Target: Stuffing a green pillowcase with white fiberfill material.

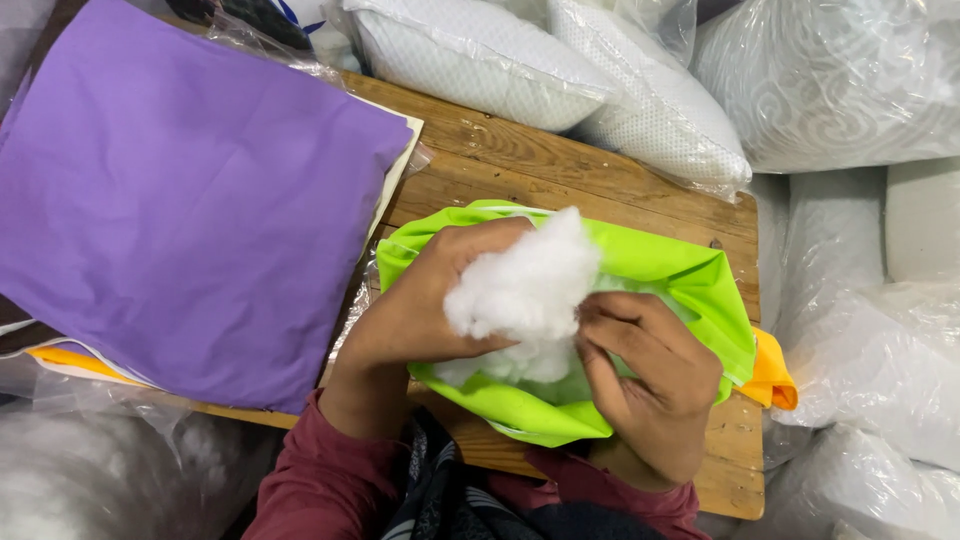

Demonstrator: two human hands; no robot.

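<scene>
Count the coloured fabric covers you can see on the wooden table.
3: a purple cover at left, a green cover held by both hands, an orange cover peeking out at right. Others may be hidden underneath.

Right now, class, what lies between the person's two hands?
In the head view, a clump of white stuffing sits between the left hand and the right hand, both gripping it over the open green cover.

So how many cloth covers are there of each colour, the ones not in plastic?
Purple cover: 1
Lime green cover, held open by the left hand and right hand around white stuffing: 1
Orange cloth, peeking out at the table edge: 1
Total: 3
</scene>
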